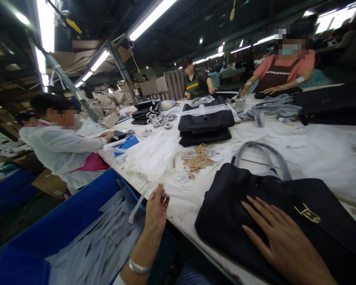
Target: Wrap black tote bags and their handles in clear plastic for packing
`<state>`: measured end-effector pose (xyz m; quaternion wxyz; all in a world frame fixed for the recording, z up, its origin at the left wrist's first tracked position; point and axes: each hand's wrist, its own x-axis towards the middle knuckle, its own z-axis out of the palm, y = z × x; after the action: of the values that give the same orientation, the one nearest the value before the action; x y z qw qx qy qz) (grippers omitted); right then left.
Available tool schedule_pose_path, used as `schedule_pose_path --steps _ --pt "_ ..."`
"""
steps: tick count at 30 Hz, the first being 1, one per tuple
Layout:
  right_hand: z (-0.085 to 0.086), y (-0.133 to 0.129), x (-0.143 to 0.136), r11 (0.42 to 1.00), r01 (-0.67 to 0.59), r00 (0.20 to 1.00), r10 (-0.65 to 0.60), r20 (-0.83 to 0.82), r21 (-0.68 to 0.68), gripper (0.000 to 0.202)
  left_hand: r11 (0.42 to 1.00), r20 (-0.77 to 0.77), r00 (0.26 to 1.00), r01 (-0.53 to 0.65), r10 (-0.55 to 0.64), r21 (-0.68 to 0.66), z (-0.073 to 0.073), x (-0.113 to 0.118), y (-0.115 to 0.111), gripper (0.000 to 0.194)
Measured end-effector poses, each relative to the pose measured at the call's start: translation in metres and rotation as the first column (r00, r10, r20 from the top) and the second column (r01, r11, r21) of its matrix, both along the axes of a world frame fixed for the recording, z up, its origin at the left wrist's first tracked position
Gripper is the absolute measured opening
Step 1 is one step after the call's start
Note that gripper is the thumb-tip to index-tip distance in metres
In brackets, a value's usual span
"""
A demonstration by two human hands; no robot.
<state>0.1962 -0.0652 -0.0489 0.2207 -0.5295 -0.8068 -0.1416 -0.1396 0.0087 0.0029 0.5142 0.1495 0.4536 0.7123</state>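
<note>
A black handbag (225,198) with a gold clasp and plastic-wrapped handles lies on the table in front of me. My right hand (279,233) rests flat on its front, fingers stretched out, left of the clasp. At the table's near edge, my left hand (157,208) pinches a translucent plastic strip (182,192), which trails on both sides of the fingers. Beyond that hand is a heap of white plastic film (152,156). Brown paper tags (197,160) with strings lie between the heap and the handbag.
A blue bin (77,211) full of plastic strips stands left of the table. Stacked black bags (206,122) sit mid-table, with wrapped handles (274,107) behind. Clear plastic (329,154) covers the right side. Co-workers stand at the left (62,146) and far sides (284,71).
</note>
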Motion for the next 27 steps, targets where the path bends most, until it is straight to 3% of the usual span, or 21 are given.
schedule_pose_path --steps 4,6,9,12,15,17,19,23,27 --pt "0.000 0.001 -0.001 1.000 0.003 1.000 -0.003 -0.006 -0.003 0.061 0.994 -0.105 0.991 -0.078 0.086 0.079 0.028 0.004 0.001 0.014" --pt "0.003 0.001 -0.003 1.000 0.011 1.000 -0.011 -0.010 -0.009 0.060 0.987 -0.178 0.981 -0.054 0.081 0.150 0.045 0.015 -0.002 0.020" --pt "0.011 -0.002 -0.006 0.998 0.032 0.999 -0.033 -0.023 -0.058 0.057 0.962 -0.272 0.962 0.108 -0.037 0.251 0.067 0.047 -0.015 0.028" --pt "0.025 -0.009 -0.011 0.989 0.042 0.996 -0.053 -0.072 -0.138 0.053 0.924 -0.414 0.893 0.294 -0.176 0.243 0.074 0.094 -0.034 0.032" --pt "0.034 -0.012 -0.014 0.977 0.037 0.986 -0.069 -0.149 -0.212 0.054 0.843 -0.617 0.714 0.518 -0.331 0.147 0.058 0.144 -0.048 0.030" --pt "0.035 -0.011 -0.014 0.972 0.014 0.974 -0.065 -0.215 -0.233 0.057 0.761 -0.707 0.583 0.641 -0.400 0.098 0.036 0.173 -0.051 0.027" --pt "0.033 -0.011 -0.014 0.971 -0.012 0.961 -0.054 -0.270 -0.237 0.059 0.689 -0.760 0.501 0.718 -0.414 0.098 0.011 0.192 -0.048 0.024" --pt "0.030 -0.025 -0.016 0.969 0.008 0.939 -0.092 -0.332 -0.246 0.056 0.560 -0.879 0.319 0.826 -0.356 0.073 -0.023 0.202 -0.038 0.031" --pt "0.037 -0.071 -0.004 0.988 0.016 0.911 -0.077 -0.404 -0.152 0.035 0.410 -0.985 0.016 0.911 -0.170 -0.056 -0.028 0.198 -0.036 0.039"
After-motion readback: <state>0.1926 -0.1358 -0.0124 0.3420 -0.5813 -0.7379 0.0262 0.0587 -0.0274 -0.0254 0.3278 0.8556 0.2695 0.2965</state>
